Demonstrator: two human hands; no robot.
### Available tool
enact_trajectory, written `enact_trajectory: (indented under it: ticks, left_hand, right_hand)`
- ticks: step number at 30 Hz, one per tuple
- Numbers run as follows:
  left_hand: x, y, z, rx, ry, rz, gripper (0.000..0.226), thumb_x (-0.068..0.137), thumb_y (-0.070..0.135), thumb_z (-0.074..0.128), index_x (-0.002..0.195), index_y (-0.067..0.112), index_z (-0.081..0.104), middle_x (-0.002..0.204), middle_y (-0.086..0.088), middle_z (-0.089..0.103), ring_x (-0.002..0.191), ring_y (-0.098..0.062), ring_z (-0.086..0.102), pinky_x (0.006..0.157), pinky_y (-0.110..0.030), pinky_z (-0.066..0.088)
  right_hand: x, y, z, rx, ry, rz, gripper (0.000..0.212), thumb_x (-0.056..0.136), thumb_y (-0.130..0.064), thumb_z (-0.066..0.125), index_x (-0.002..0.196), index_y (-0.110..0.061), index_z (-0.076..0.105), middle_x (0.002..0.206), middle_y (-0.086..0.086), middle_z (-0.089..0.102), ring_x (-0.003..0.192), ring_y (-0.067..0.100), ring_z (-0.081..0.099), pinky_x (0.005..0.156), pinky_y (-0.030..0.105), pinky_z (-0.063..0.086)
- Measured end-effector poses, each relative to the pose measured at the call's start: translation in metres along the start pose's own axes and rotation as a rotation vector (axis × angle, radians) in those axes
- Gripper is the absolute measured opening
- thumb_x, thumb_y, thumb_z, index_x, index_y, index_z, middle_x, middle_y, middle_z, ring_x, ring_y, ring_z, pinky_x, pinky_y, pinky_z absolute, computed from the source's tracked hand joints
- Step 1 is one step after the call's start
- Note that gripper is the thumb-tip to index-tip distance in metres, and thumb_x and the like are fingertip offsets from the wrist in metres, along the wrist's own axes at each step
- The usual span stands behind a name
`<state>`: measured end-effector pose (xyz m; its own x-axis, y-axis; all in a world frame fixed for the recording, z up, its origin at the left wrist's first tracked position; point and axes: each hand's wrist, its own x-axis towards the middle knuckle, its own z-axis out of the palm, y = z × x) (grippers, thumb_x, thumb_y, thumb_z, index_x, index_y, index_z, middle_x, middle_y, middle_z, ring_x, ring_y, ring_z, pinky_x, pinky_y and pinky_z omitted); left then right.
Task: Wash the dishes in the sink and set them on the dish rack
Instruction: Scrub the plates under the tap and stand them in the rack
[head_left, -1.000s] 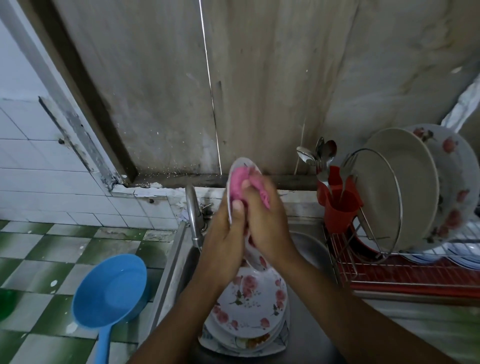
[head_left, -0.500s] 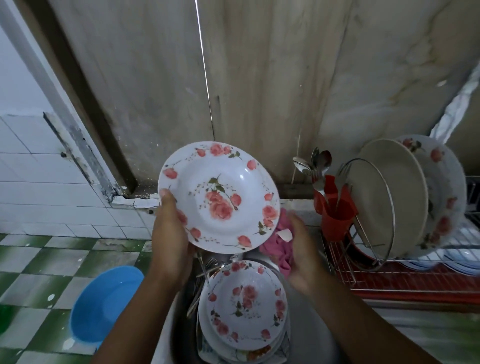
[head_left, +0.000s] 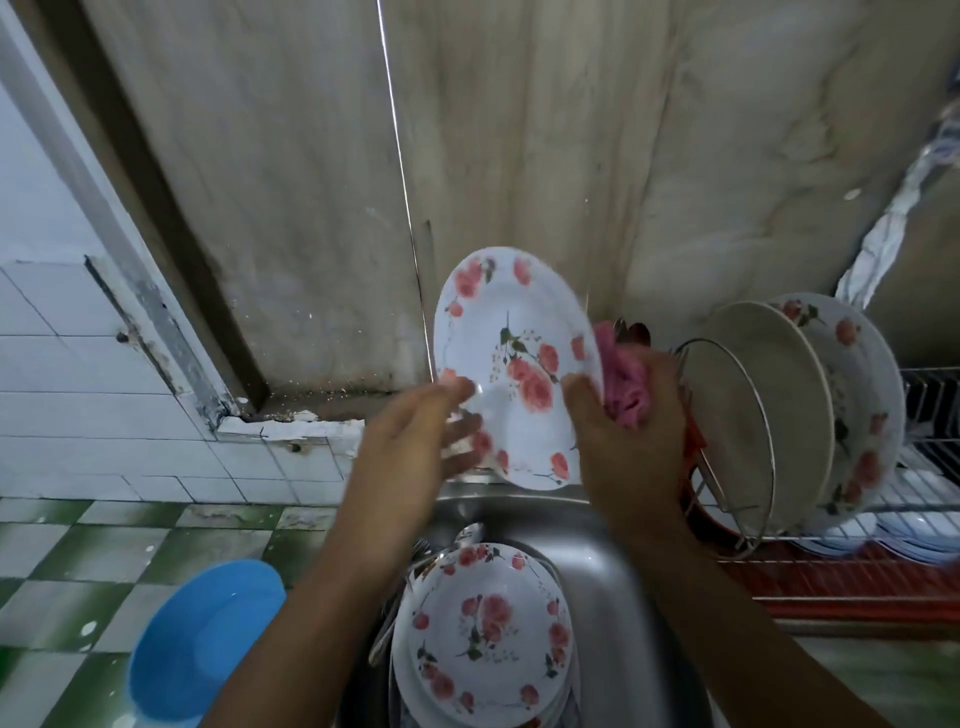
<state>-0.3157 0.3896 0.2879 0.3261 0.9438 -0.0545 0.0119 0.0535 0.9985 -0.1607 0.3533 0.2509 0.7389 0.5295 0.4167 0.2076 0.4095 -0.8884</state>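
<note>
Head view: the plate (head_left: 514, 364) is up in the air above the far edge of the sink (head_left: 613, 597), tipped nearly on edge. Its long axis runs top to bottom, and its flowered face is turned toward the camera and a little left. The right hand (head_left: 623, 447) pinches the right rim, thumb on the front, with a pink cloth (head_left: 623, 374) bunched under the fingers behind. The left hand (head_left: 410, 447) is spread wide and blurred, fingers straight against the lower left rim.

Down in the sink, toward its left side, sits a stack (head_left: 488, 629) of flowered plates, with cutlery (head_left: 431, 551) poking out at its far left. The rack (head_left: 857, 571) at the right edge holds a plain plate (head_left: 753, 415) and a flowered one (head_left: 857, 405) standing upright, with flat dishes lower down. A blue bowl (head_left: 202, 639) lies on the green checked tiles at the left.
</note>
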Motion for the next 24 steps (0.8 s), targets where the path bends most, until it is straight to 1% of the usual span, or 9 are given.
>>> enact_trajectory:
  ticks: [3, 5, 8, 11, 14, 16, 20, 22, 24]
  left_hand:
    - [0.008, 0.005, 0.030, -0.180, -0.087, -0.122, 0.030, 0.102, 0.048, 0.050, 0.110, 0.026, 0.069, 0.112, 0.007, 0.076, 0.104, -0.017, 0.072, 0.092, -0.041, 0.058]
    - [0.019, 0.002, 0.042, -0.244, -0.016, -0.143, 0.040, 0.102, 0.051, 0.048, 0.110, 0.018, 0.069, 0.105, -0.005, 0.077, 0.101, -0.023, 0.073, 0.093, -0.045, 0.057]
    - [0.033, -0.010, 0.045, -0.261, 0.205, -0.192, 0.035, 0.106, 0.039, 0.046, 0.101, 0.011, 0.066, 0.102, -0.019, 0.073, 0.096, -0.034, 0.072, 0.092, -0.054, 0.058]
    - [0.040, -0.020, 0.036, -0.292, 0.354, -0.203, 0.033, 0.107, 0.040, 0.045, 0.088, 0.018, 0.060, 0.100, -0.010, 0.069, 0.097, -0.032, 0.068, 0.093, -0.055, 0.057]
    - [0.042, -0.023, 0.028, -0.257, 0.429, -0.191, 0.035, 0.105, 0.046, 0.045, 0.081, 0.022, 0.055, 0.095, -0.001, 0.063, 0.092, -0.027, 0.063, 0.096, -0.057, 0.053]
    - [0.039, -0.024, 0.030, -0.230, 0.461, -0.168, 0.036, 0.104, 0.047, 0.045, 0.079, 0.023, 0.054, 0.092, 0.001, 0.062, 0.089, -0.024, 0.061, 0.096, -0.054, 0.053]
    - [0.040, -0.028, 0.029, -0.194, 0.564, -0.118, 0.035, 0.101, 0.051, 0.045, 0.080, 0.023, 0.053, 0.092, 0.002, 0.062, 0.093, -0.029, 0.063, 0.096, -0.051, 0.053]
    - [0.041, -0.031, 0.026, -0.208, 0.564, -0.121, 0.033, 0.104, 0.047, 0.045, 0.083, 0.022, 0.053, 0.091, 0.004, 0.060, 0.090, -0.024, 0.061, 0.095, -0.047, 0.052]
    - [0.038, -0.035, 0.024, -0.205, 0.555, -0.112, 0.030, 0.105, 0.046, 0.044, 0.098, 0.020, 0.057, 0.093, 0.007, 0.058, 0.093, -0.023, 0.059, 0.096, -0.045, 0.052]
  right_hand:
    - [-0.013, 0.018, 0.003, -0.440, -0.070, -0.387, 0.019, 0.085, -0.002, 0.075, 0.097, -0.011, 0.063, 0.100, 0.004, 0.061, 0.084, -0.005, 0.052, 0.074, 0.002, 0.044]
    - [-0.023, 0.031, 0.003, -0.611, -0.149, -0.525, 0.022, 0.081, -0.007, 0.074, 0.102, -0.007, 0.068, 0.105, 0.003, 0.059, 0.085, -0.005, 0.042, 0.074, 0.000, 0.041]
    - [-0.040, 0.040, -0.003, -0.586, -0.407, -0.432, 0.039, 0.081, -0.020, 0.076, 0.118, -0.015, 0.063, 0.112, -0.013, 0.043, 0.093, -0.002, 0.052, 0.074, 0.007, 0.049]
    - [-0.048, 0.057, -0.019, -0.547, -0.556, -0.351, 0.043, 0.085, -0.042, 0.070, 0.122, -0.024, 0.056, 0.120, -0.007, 0.046, 0.098, -0.002, 0.056, 0.084, 0.006, 0.049]
    - [-0.038, 0.068, -0.024, -0.461, -0.365, -0.037, 0.018, 0.097, -0.040, 0.062, 0.106, -0.024, 0.061, 0.108, 0.001, 0.063, 0.088, 0.001, 0.063, 0.073, 0.011, 0.050]
    - [-0.032, 0.070, -0.016, -0.486, -0.221, 0.148, 0.020, 0.099, -0.039, 0.057, 0.102, -0.020, 0.063, 0.103, 0.002, 0.064, 0.085, 0.004, 0.064, 0.065, 0.013, 0.047]
    - [-0.057, 0.059, 0.004, -0.376, -0.256, 0.078, 0.020, 0.098, -0.024, 0.061, 0.117, -0.020, 0.057, 0.114, -0.002, 0.054, 0.092, -0.010, 0.060, 0.068, 0.004, 0.048]
    - [-0.056, 0.068, 0.003, -0.380, -0.269, 0.083, 0.013, 0.098, -0.034, 0.059, 0.110, -0.030, 0.057, 0.114, -0.003, 0.057, 0.095, -0.003, 0.063, 0.072, 0.011, 0.053]
    - [-0.043, 0.076, 0.003, -0.406, -0.202, 0.226, 0.014, 0.098, -0.049, 0.053, 0.102, -0.036, 0.056, 0.111, -0.002, 0.062, 0.091, 0.005, 0.066, 0.073, 0.023, 0.059]
